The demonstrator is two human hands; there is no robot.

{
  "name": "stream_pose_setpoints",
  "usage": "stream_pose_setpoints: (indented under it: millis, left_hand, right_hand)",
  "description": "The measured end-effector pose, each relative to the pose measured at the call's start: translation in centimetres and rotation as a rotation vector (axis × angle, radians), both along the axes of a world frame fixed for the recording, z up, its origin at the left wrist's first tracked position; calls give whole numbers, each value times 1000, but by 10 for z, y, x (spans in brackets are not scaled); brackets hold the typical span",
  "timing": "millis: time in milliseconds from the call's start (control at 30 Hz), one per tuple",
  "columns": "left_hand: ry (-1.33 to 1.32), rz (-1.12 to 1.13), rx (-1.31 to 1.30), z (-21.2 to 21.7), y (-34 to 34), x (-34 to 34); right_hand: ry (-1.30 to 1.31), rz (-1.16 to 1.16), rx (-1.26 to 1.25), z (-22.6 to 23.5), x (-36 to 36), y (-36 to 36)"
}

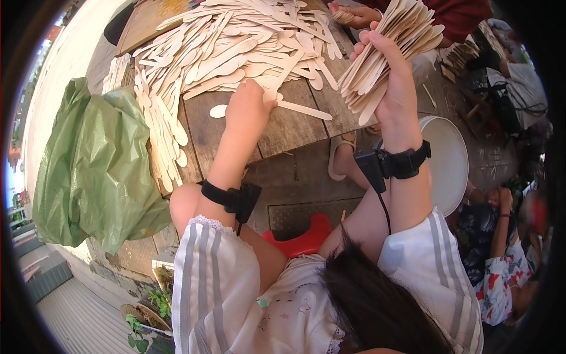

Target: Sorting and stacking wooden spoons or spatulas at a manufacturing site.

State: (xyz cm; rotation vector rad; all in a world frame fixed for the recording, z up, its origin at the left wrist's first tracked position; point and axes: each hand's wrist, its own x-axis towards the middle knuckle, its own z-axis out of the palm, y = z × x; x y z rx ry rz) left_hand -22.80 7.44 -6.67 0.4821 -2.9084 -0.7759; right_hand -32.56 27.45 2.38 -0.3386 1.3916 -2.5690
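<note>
Right hand point(394, 88): fingers closed around a thick bunch of wooden spoons point(392, 50), held up over the right edge of the wooden table point(203, 127), ends fanned a bit. Left hand point(246, 112): low over the near part of the table, fingers curled down at the near edge of the spoon pile point(230, 44); fingertips are hidden, so whether a spoon is gripped cannot be told. One loose handle point(306, 110) is seen just right of the left thumb, one spoon end point(218, 111) just left of the wrist. Pile is spread across the far side of the table, with a strip run down the left side, next to a green bag point(94, 171). Black straps point(407, 162) are worn on both forearms. White bucket point(451, 159) is partly hidden by the right forearm. Another person's hand point(358, 16) is seen at the top, beside the bunch
</note>
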Motion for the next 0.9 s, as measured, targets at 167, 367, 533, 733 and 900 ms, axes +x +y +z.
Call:
stream_pose_setpoints:
  millis: [167, 367, 533, 733, 900]
  left_hand:
    - [45, -34, 4, 6, -4, -1]
    - [174, -160, 294, 31, -3, -14]
    - [334, -218, 886, 53, -5, -11]
    - [449, -176, 1126, 39, -10, -12]
    - [433, -120, 987, 55, -19, -18]
  right_hand:
    - [93, 70, 72, 2, 3, -4]
    - [331, 106, 627, -8, 6, -8]
    - [461, 286, 656, -14, 7, -13]
    - [383, 494, 675, -8, 19, -17]
    - [323, 457, 611, -14, 24, -17]
